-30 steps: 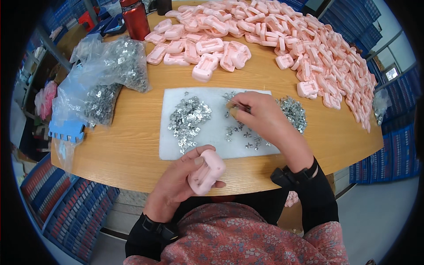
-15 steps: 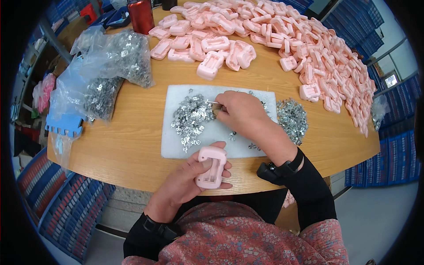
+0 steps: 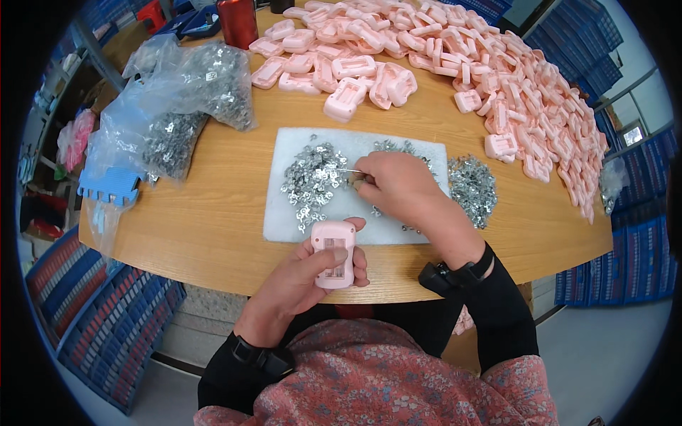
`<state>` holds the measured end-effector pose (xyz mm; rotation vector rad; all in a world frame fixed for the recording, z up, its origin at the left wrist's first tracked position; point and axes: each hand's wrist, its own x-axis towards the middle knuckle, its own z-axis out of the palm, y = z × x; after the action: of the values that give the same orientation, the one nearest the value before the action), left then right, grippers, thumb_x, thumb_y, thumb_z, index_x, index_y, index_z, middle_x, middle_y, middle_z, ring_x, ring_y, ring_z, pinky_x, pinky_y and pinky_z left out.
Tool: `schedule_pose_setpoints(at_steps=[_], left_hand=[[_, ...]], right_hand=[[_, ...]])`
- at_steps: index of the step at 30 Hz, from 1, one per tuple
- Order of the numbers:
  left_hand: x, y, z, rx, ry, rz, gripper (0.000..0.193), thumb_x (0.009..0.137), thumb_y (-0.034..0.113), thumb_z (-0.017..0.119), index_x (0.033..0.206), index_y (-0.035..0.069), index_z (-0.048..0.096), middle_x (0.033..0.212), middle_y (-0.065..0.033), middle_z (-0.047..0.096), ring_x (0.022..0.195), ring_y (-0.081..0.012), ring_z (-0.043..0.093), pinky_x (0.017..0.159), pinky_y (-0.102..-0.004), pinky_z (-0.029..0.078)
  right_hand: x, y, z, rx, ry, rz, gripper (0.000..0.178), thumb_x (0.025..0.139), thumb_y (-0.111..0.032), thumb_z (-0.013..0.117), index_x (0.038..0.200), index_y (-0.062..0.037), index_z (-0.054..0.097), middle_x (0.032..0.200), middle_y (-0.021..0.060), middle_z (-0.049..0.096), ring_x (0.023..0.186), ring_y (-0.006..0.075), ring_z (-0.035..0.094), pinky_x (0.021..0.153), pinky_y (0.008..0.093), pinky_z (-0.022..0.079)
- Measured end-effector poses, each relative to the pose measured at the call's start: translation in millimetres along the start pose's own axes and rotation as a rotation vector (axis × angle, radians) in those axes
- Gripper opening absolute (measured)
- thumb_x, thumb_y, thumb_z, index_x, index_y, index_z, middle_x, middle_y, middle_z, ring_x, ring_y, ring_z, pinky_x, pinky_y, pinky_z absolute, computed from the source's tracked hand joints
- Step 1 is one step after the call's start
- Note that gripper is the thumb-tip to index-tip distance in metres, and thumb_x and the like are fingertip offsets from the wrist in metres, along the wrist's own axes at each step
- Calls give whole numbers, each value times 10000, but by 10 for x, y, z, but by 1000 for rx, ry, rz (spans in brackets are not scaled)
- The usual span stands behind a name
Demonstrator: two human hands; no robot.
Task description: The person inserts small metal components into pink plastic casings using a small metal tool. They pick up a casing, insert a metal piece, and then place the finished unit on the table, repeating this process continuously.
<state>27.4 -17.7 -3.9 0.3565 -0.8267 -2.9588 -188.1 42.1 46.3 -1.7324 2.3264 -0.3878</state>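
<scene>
My left hand (image 3: 284,284) grips a pink plastic housing (image 3: 333,231) near the table's front edge. The thumb lies across its recessed compartment, and the other fingers wrap round the far side. In my right hand (image 3: 403,186) are thin metal tweezers (image 3: 347,170), pinched between thumb and fingers. Their tip points left, at the edge of a pile of small silvery metal contact plates (image 3: 310,179). This pile lies on a white foam sheet (image 3: 275,226). Whether the tip holds a plate is too small to tell. More plates lie partly hidden behind and below my right hand.
Beyond the foam, a large heap of pink housings (image 3: 526,106) covers the far and right table. Another heap of metal plates (image 3: 473,192) sits right of the foam. Plastic bags of plates (image 3: 217,85) and a blue foam mat (image 3: 108,186) lie left, near a red cup (image 3: 237,23).
The housing has turned slightly in my left hand, and the thumb reaches further across its compartment. My right hand stays by the plate pile with the tweezers. The whole view has shifted a little.
</scene>
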Motion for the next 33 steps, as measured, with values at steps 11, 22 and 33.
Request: schedule_pose_setpoints(at_steps=[11,22,33], left_hand=[[82,47,199,-12,238,127,529,943,100,605,1437,82,420,1007,-108,658,894,-206,665,807,-386,579],[143,70,307,-23,394,189,510,965,114,610,1432,102,406,1308,-178,560,1165,-270,608,908,-389,549],[100,88,267,0,327,233,496,972,119,604,1429,93,410,1336,-161,530,1229,-278,566,949,-401,542]], right_hand=[[-412,-44,-252,709,-138,124,123,803,-83,633,803,17,561,696,-24,443,688,63,397,603,254,383],[-331,-4,-10,106,38,38,193,845,-217,643,908,-47,711,841,171,676,784,375,644,697,456,508],[-348,-41,-23,378,-69,92,205,863,-242,645,907,-49,698,832,168,665,770,360,636,684,435,493]])
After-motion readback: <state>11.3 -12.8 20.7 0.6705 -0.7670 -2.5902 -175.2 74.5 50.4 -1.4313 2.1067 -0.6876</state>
